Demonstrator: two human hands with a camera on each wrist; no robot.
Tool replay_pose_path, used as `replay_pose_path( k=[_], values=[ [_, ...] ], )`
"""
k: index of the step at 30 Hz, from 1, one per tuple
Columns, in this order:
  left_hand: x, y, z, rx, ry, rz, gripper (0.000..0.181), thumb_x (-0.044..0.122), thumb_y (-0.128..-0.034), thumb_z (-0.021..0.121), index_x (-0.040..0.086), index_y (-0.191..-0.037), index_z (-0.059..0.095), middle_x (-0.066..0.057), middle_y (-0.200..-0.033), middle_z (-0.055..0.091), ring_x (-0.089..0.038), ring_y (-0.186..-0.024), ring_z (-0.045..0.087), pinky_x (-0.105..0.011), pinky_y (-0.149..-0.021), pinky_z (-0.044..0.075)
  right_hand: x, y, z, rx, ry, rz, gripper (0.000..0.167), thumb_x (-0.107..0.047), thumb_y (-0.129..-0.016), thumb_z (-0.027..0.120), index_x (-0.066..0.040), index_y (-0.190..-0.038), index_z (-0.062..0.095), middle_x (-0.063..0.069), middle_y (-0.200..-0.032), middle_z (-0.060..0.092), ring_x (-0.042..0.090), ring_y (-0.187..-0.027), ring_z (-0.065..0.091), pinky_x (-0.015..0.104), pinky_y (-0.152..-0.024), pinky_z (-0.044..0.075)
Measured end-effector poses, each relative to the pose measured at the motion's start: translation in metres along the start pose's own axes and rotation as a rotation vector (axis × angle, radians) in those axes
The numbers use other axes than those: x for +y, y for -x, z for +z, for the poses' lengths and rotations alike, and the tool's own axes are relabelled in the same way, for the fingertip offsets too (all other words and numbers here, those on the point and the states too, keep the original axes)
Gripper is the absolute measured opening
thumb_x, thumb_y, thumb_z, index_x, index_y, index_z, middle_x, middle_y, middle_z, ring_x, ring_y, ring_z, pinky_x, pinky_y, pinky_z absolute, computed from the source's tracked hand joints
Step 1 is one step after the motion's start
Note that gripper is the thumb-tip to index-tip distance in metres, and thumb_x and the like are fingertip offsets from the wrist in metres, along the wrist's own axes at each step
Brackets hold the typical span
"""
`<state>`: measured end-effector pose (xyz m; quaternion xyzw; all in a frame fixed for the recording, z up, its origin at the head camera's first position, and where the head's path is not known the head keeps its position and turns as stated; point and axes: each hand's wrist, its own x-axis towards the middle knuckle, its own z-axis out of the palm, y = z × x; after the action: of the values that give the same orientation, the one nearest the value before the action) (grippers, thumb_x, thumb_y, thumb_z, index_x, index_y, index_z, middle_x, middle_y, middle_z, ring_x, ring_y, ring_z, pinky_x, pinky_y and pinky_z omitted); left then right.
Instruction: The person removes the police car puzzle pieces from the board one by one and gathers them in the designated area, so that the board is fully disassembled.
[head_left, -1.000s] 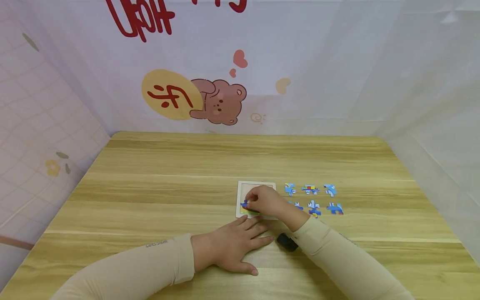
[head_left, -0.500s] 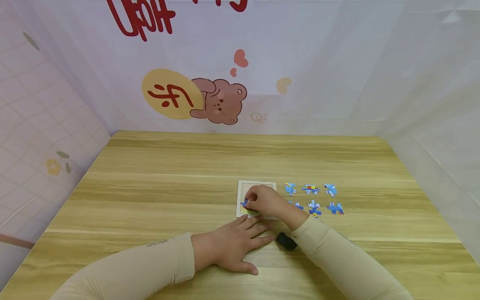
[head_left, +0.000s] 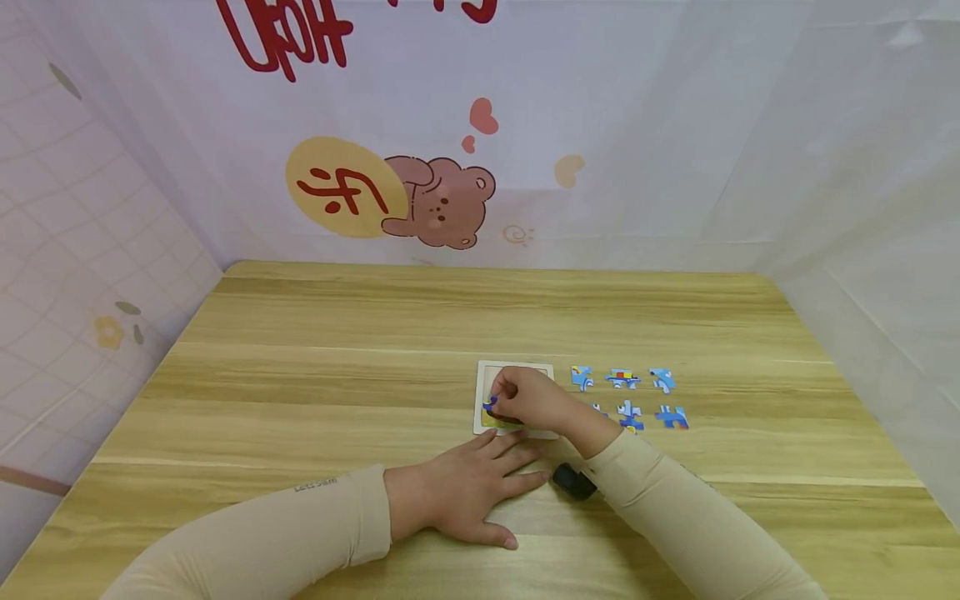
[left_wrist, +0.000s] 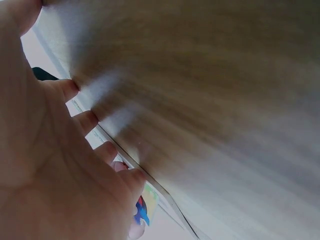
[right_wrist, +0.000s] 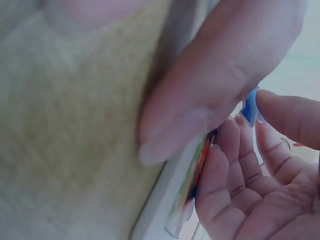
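Observation:
My right hand [head_left: 536,402] is over the puzzle tray [head_left: 480,423], a pale square frame. It pinches a blue puzzle piece [head_left: 490,406] above the tray's left side; the right wrist view shows the blue piece [right_wrist: 250,109] at its fingertips. Yellow-green pieces [head_left: 495,422] lie along the tray's front inside edge, partly covered by the hand. My left hand [head_left: 468,493] rests on the table, fingers spread, fingertips at the tray's front edge. In the left wrist view the left hand [left_wrist: 60,165] has its fingertips along the tray's border.
Several loose blue puzzle pieces [head_left: 622,379] lie in two rows right of the tray, one partly behind the right wrist. A small black object [head_left: 573,482] sits beside the right sleeve. White printed curtains [head_left: 637,125] stand behind the wooden table [head_left: 337,333].
The right hand stays over the tray's left side with the blue puzzle piece, shifting only slightly. The left hand and loose pieces stay in place.

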<state>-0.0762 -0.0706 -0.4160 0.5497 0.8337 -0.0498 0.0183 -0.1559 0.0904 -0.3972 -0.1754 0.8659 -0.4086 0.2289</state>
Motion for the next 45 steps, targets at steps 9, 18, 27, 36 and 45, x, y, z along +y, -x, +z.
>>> replay_pose_path(
  k=[9, 18, 27, 36, 45],
  values=[
    [0.000, -0.001, -0.003, -0.026, 0.028, -0.008, 0.078, 0.069, -0.0905, 0.042, 0.023, -0.153, 0.031, -0.004, -0.159, 0.022, -0.028, -0.145, 0.020, -0.048, -0.108, 0.034, 0.001, 0.003, -0.006, -0.001, -0.116, 0.016, 0.005, 0.000, -0.087, 0.064, 0.000, -0.090, 0.060, 0.002, -0.077, 0.061, 0.012, -0.073, 0.054, 0.025, -0.066, 0.044],
    [0.001, -0.002, -0.004, -0.024, 0.019, -0.006, 0.078, 0.069, -0.0904, 0.042, 0.023, -0.152, 0.032, -0.004, -0.159, 0.024, -0.028, -0.145, 0.021, -0.048, -0.109, 0.033, 0.000, 0.007, -0.010, -0.021, -0.205, 0.025, 0.007, 0.000, -0.089, 0.063, 0.001, -0.095, 0.059, 0.004, -0.079, 0.061, 0.014, -0.075, 0.059, 0.028, -0.070, 0.048],
    [0.001, -0.001, -0.005, -0.033, 0.024, -0.008, 0.077, 0.069, -0.0908, 0.042, 0.023, -0.152, 0.032, -0.004, -0.159, 0.025, -0.028, -0.145, 0.021, -0.049, -0.109, 0.032, -0.002, 0.013, -0.017, -0.012, -0.241, 0.001, 0.008, -0.002, -0.090, 0.061, 0.000, -0.098, 0.060, 0.005, -0.081, 0.063, 0.018, -0.077, 0.062, 0.032, -0.071, 0.051],
    [0.001, 0.000, -0.006, -0.067, 0.068, -0.027, 0.076, 0.069, -0.0913, 0.040, 0.024, -0.153, 0.031, -0.002, -0.159, 0.023, -0.028, -0.146, 0.020, -0.048, -0.110, 0.032, 0.001, 0.026, -0.036, 0.029, -0.234, -0.017, 0.010, -0.006, -0.093, 0.060, 0.000, -0.101, 0.060, 0.007, -0.085, 0.064, 0.020, -0.083, 0.065, 0.042, -0.084, 0.052],
    [0.000, -0.002, -0.005, -0.061, 0.078, -0.019, 0.077, 0.070, -0.0915, 0.037, 0.024, -0.153, 0.029, -0.002, -0.159, 0.023, -0.028, -0.145, 0.021, -0.048, -0.110, 0.031, 0.016, 0.042, -0.060, 0.080, -0.218, 0.000, 0.014, -0.010, -0.093, 0.060, 0.000, -0.103, 0.060, 0.006, -0.085, 0.063, 0.026, -0.087, 0.065, 0.045, -0.086, 0.050]
  ],
)
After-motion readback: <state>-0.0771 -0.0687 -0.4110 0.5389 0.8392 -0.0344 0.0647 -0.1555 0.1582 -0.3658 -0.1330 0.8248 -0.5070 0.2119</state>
